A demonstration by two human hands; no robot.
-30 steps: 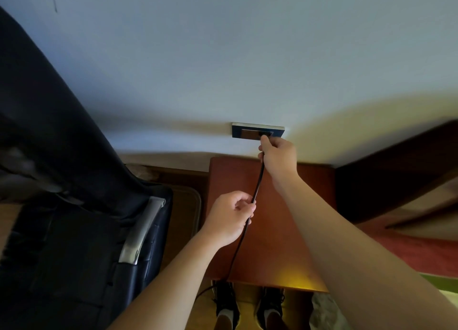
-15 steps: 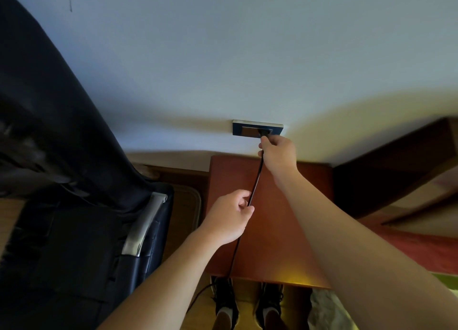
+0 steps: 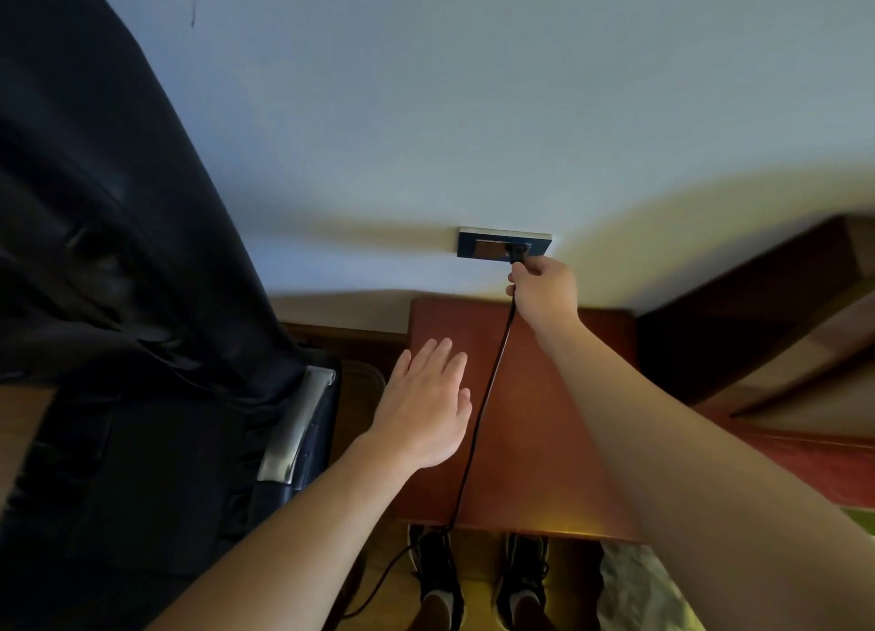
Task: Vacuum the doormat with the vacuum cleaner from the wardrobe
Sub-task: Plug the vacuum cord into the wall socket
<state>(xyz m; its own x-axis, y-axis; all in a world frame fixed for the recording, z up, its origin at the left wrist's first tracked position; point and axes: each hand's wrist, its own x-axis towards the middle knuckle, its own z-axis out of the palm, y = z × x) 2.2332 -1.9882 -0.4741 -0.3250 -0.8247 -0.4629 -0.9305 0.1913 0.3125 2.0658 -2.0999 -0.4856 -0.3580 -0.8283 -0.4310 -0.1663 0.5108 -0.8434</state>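
At the bottom of the frame stand two black shoes (image 3: 438, 578) on the floor, where the black power cord (image 3: 478, 422) trails up over a red-brown desk (image 3: 544, 441). Above its left edge the left hand (image 3: 426, 408) hovers flat, fingers spread, holding nothing. Farther up, the right hand (image 3: 544, 289) pinches the cord's plug (image 3: 516, 253) at the wall socket (image 3: 504, 245). A black chair (image 3: 142, 393) fills the left side.
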